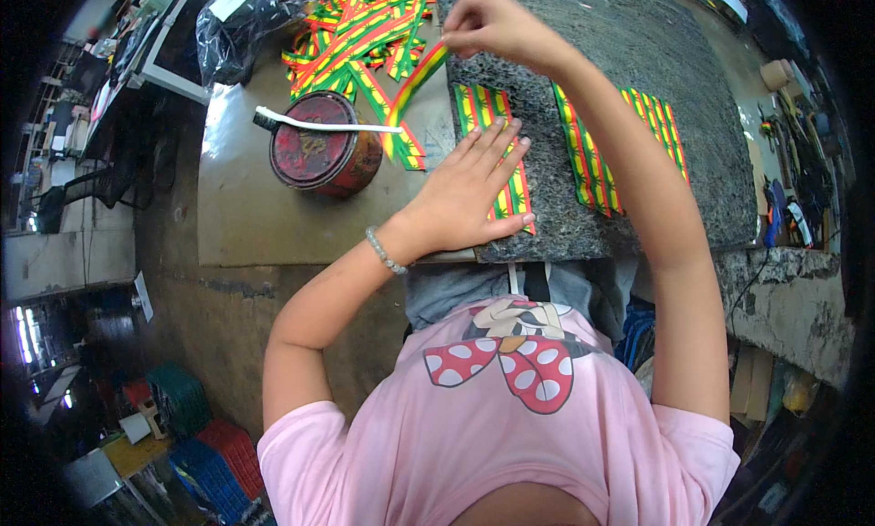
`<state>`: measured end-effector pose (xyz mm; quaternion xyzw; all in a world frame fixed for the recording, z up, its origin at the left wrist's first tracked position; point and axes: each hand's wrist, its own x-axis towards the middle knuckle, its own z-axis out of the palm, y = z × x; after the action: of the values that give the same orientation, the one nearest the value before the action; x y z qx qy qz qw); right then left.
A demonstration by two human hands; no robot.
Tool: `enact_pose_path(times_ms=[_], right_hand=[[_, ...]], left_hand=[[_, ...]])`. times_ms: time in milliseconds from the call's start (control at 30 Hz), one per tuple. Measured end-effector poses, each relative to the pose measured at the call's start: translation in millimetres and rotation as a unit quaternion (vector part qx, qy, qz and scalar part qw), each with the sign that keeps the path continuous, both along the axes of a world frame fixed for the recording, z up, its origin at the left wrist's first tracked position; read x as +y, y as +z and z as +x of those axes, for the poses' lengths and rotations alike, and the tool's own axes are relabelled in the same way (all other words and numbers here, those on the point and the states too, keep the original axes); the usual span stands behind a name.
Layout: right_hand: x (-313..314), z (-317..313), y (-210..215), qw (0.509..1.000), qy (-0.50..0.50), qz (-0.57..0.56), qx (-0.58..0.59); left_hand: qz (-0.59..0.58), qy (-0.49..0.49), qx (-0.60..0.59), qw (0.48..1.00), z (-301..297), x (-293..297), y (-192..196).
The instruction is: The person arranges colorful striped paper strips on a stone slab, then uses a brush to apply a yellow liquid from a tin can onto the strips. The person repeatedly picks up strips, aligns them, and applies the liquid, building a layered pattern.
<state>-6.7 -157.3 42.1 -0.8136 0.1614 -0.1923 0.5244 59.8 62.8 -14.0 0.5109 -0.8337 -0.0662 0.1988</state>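
My right hand (497, 29) is raised over the far left edge of the speckled dark slab (547, 61). Its fingers are pinched on the end of a red, yellow and green striped ribbon strip (419, 79), which slants down to the left. My left hand (474, 181) lies flat with fingers spread on a row of similar strips (518, 202) placed side by side on the slab. Two more groups of strips, one (591, 175) partly behind my right forearm and the other (652, 116) beyond it, lie farther right.
A loose pile of striped strips (365, 34) is at the far left of the table (232, 207). Nearer stands a round red tin (342, 166), with a white-handled brush (337, 126) across its lid. A black plastic bag (232, 43) sits behind them.
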Motion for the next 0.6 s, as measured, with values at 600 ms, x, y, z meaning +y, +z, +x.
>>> enact_pose_path(times_ms=[600], right_hand=[[156.7, -141.3, -20.7, 0.923, -0.374, -0.056, 0.064]], left_hand=[[0.03, 0.084, -0.072, 0.993, 4.0, -30.5, 8.6]])
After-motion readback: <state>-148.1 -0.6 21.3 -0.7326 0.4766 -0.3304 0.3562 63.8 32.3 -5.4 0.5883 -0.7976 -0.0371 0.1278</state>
